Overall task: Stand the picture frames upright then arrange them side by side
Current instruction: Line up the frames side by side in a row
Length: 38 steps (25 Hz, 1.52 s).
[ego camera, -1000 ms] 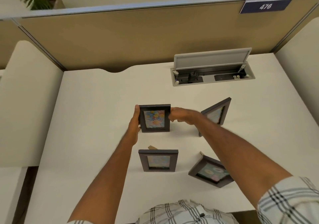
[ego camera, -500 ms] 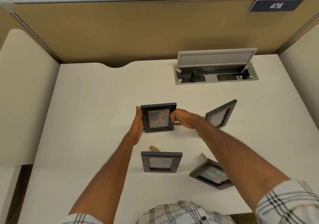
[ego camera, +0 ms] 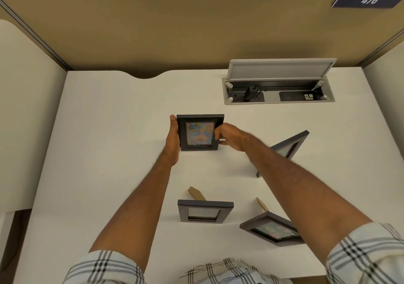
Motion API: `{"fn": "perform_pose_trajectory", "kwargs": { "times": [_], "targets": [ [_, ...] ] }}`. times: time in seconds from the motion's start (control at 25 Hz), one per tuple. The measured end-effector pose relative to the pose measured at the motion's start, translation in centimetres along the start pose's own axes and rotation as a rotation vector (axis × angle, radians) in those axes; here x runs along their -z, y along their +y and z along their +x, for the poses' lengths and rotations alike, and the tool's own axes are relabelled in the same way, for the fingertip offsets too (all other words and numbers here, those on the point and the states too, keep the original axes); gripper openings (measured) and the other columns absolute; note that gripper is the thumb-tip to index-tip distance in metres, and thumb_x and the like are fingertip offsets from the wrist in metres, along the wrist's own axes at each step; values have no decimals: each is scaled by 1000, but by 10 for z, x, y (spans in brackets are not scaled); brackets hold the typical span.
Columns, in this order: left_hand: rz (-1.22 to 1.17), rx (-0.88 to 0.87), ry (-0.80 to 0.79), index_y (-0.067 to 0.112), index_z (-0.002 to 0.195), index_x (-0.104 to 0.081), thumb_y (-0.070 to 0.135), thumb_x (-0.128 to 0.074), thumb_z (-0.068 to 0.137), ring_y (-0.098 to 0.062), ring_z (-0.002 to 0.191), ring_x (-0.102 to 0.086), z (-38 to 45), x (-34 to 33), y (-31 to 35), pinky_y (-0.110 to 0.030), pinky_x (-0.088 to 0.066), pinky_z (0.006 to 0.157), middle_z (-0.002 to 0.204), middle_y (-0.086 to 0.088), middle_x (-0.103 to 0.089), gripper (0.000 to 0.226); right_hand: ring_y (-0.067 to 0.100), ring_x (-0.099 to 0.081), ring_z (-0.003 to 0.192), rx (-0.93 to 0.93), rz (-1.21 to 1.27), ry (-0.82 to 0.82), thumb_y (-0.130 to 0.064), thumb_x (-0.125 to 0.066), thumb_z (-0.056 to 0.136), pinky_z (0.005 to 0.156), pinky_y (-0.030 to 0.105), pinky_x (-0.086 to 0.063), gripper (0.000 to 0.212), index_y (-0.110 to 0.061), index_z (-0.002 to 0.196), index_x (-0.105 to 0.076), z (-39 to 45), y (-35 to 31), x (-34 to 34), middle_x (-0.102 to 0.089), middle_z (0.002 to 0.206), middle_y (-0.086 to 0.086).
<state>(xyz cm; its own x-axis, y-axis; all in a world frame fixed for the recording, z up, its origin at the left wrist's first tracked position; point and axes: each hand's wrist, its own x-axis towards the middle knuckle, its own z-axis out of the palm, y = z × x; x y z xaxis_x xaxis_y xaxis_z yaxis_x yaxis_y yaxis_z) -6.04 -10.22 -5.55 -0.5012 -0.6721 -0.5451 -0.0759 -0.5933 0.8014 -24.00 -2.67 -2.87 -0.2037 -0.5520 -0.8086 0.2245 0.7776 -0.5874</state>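
- The left hand (ego camera: pixel 173 140) lies flat along the left edge of the held frame (ego camera: pixel 199 132), thumb and fingers closed around this edge
- The right hand (ego camera: pixel 229 138) pinches the right edge of the same frame with curled fingers; so both hands hold it, near the middle of the white desk (ego camera: pixel 109 130)
- This frame stands on its lower edge, its long axis goes up, and the picture side faces the person
- Three other frames are on their stands already: the front frame (ego camera: pixel 205 211) facing the person, the front right frame (ego camera: pixel 271 229) turned to the side and leaning back, and the far right frame (ego camera: pixel 286 148) turned strongly, nearly edge-on to the camera
- I judge the standing part is almost done, but the arranging is not: the four frames are apart, in two loose rows, and they point in different directions
- What is left is to bring them into one line, all facing the same way
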Motion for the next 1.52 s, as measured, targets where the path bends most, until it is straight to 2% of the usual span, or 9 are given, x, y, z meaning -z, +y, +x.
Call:
{"fn": "perform_pose_trajectory", "kwargs": {
  "times": [0.32,0.48,0.68,0.84,1.0,1.16,1.28,1.4,1.52],
  "targets": [
    [42,-1,-12,54,101,-74,72,-15,94,-4,101,-74,12,8,-3,-20,-60,77,106,17,-77,62,31,-51,128,3,-12,16,9,-46,77,109,41,-45,38,-3,113,-54,13,-7,-5,-56,138,14],
    [128,-38,69,43,106,-75,67,-36,95,-4,101,-73,-1,7,-5,-16,-57,77,107,15,-77,46,20,-54,111,118,-243,115,3,-44,90,82,29,-46,49,-8,137,-45,-3,-14,-7,-54,133,11],
    [201,-89,144,7,134,-53,9,-58,99,-30,125,-59,-7,11,-18,-41,-52,102,131,-10,-63,36,27,-41,140,371,-377,346,-5,-57,90,95,31,-41,66,-20,150,-33,-43,-18,12,-36,157,6],
    [227,-76,150,7,137,-50,-1,-49,101,-32,130,-55,-10,9,-17,-43,-49,106,133,-11,-60,37,21,-48,131,562,-606,482,-3,-55,85,97,31,-43,60,-25,140,-47,-86,-9,52,-50,145,1],
    [268,-79,124,8,141,-47,-1,-45,102,-31,132,-52,-10,6,-16,-46,-46,110,140,-14,-57,40,26,-39,135,541,-768,632,14,-49,75,100,40,-43,76,-30,137,-50,-113,15,105,-49,145,1],
    [290,-86,119,8,141,-46,-1,-44,103,-30,131,-53,-13,6,-14,-44,-46,109,140,-13,-57,40,32,-32,137,469,-585,711,17,-48,73,105,33,-31,87,-28,146,-38,-114,46,148,-37,149,9],
    [312,-70,116,9,142,-45,1,-44,104,-27,126,-54,-14,5,-13,-45,-46,108,142,-14,-56,40,30,-35,136,439,-283,705,10,-59,82,112,42,-38,82,-25,150,-29,-109,69,169,-34,148,14],
    [316,-66,117,8,145,-44,2,-44,104,-30,132,-52,-14,6,-12,-47,-45,110,144,-15,-54,42,27,-40,133,390,-32,545,5,-60,89,98,37,-45,72,-25,148,-31,-103,89,180,-41,142,9],
    [329,-61,119,10,145,-43,3,-43,105,-31,134,-50,-13,6,-12,-48,-44,111,144,-14,-54,41,34,-47,132,266,-30,361,18,-48,82,86,30,-45,61,-11,135,-50,-91,110,185,-57,121,6]
  ]
}}
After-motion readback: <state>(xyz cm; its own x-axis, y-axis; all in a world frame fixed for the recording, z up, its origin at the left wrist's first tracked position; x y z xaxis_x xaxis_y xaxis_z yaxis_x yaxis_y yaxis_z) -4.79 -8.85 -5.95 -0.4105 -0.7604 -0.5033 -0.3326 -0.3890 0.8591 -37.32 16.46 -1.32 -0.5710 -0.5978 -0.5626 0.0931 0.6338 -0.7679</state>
